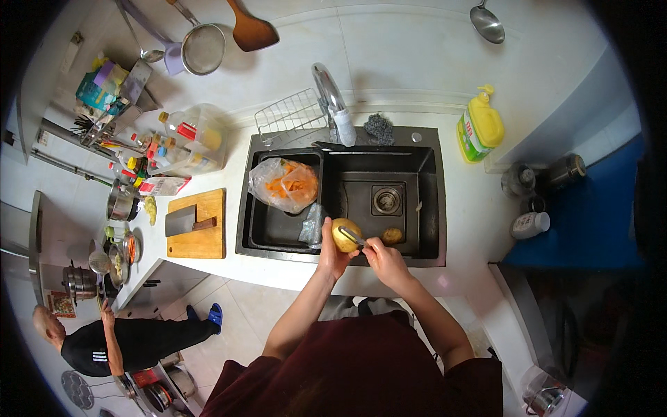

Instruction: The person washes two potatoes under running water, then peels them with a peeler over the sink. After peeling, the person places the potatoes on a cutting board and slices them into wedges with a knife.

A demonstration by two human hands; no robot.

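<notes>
My left hand holds a partly peeled potato over the front edge of the black double sink. In my right hand is a vegetable peeler, its head lying against the potato. Another potato lies in the right basin near the drain. A clear plastic bag with orange peelings sits in the left basin. Crumpled silvery plastic hangs by the basins' divider, left of my left hand.
Left of the sink, a cleaver lies on a wooden cutting board. A faucet, wire rack and scouring pad stand behind. A yellow detergent bottle is at right. Another person holds a skimmer at far left.
</notes>
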